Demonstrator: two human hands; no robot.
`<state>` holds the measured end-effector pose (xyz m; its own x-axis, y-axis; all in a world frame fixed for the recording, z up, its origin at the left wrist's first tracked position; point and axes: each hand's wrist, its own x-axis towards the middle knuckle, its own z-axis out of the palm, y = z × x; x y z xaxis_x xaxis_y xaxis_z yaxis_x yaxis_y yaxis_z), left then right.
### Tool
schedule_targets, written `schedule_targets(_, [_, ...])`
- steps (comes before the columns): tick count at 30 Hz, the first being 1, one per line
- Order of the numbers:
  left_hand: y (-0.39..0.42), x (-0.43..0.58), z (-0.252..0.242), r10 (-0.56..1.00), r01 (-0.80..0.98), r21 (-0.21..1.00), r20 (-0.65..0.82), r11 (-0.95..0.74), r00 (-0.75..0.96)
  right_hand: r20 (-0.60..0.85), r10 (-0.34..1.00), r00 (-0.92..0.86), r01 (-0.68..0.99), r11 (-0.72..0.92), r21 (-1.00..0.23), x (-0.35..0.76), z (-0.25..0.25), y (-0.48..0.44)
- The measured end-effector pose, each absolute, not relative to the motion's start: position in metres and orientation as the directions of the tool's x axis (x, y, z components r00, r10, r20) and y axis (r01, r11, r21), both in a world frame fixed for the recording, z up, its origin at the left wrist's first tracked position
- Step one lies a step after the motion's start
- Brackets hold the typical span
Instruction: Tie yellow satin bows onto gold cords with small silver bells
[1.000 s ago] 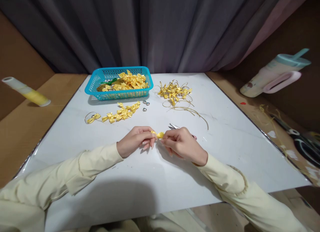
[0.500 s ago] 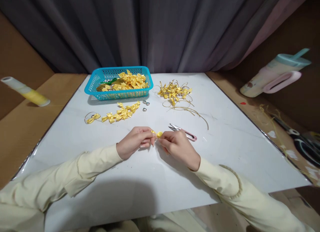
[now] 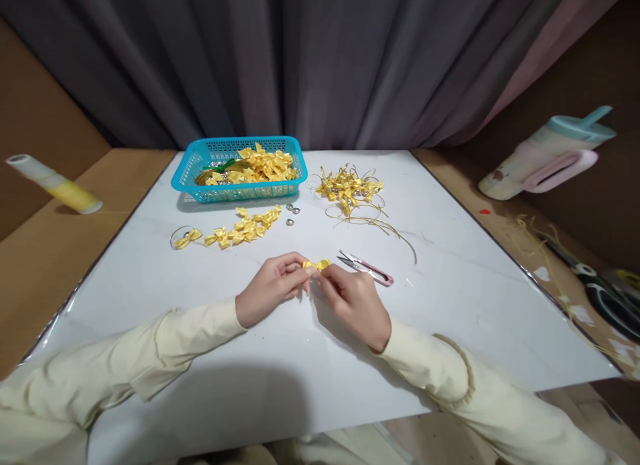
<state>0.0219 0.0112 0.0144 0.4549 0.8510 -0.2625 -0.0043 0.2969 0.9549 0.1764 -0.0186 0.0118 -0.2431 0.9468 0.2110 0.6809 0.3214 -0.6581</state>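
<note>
A small yellow ribbon bow (image 3: 317, 265) is pinched between my two hands above the white tabletop. My left hand (image 3: 275, 282) grips its left side with thumb and fingers. From the other side, my right hand (image 3: 356, 299) holds it by the fingertips; these partly cover the bow, and any cord or bead there cannot be made out. Just beyond my right hand lie thread snips (image 3: 367, 268) with a pink handle. Loose yellow bows (image 3: 245, 229) form a row farther up on the left, beside a bow on a looped cord (image 3: 187, 238).
A blue basket (image 3: 240, 193) of yellow bows and gold cord stands at the back left. Several silver beads (image 3: 290, 222) lie near it. Bows with cords (image 3: 349, 185) are heaped at the back right. Beyond the table's right edge are a tumbler (image 3: 540, 159) and black-handled scissors (image 3: 610, 305).
My right hand has shifted slightly left and turned, so the snips show more. More of the yellow bow now shows above my fingertips. The whole view has moved a little.
</note>
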Motion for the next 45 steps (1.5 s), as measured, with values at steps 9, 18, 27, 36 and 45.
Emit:
schedule_targets(9, [0.008, 0.023, 0.012, 0.92, 0.034, 0.983, -0.183, 0.183, 0.347, 0.355, 0.893, -0.278, 0.669, 0.445, -0.595, 0.18, 0.004, -0.018])
schedule_targets(18, [0.006, 0.02, 0.013, 0.963, 0.14, 0.989, -0.078, 0.043, 0.258, 0.242, 0.921, -0.307, 0.602, 0.384, -0.7, 0.183, 0.01, -0.014])
schedule_targets(27, [0.006, 0.018, 0.007, 0.951, 0.192, 0.98, -0.006, -0.056, 0.308, 0.339, 0.885, -0.32, 0.635, 0.466, -0.616, 0.184, 0.004, -0.012])
schedule_targets(36, [0.012, 0.018, 0.004, 0.947, 0.12, 0.992, -0.018, -0.022, 0.321, 0.079, 0.924, -0.375, 0.603, 0.307, -0.737, 0.194, 0.02, -0.001])
schedule_targets(45, [0.02, 0.013, 0.007, 0.841, -0.156, 0.955, -0.137, 0.253, 0.523, 0.024, 0.881, -0.472, 0.108, 0.085, -0.991, 0.205, 0.035, 0.005])
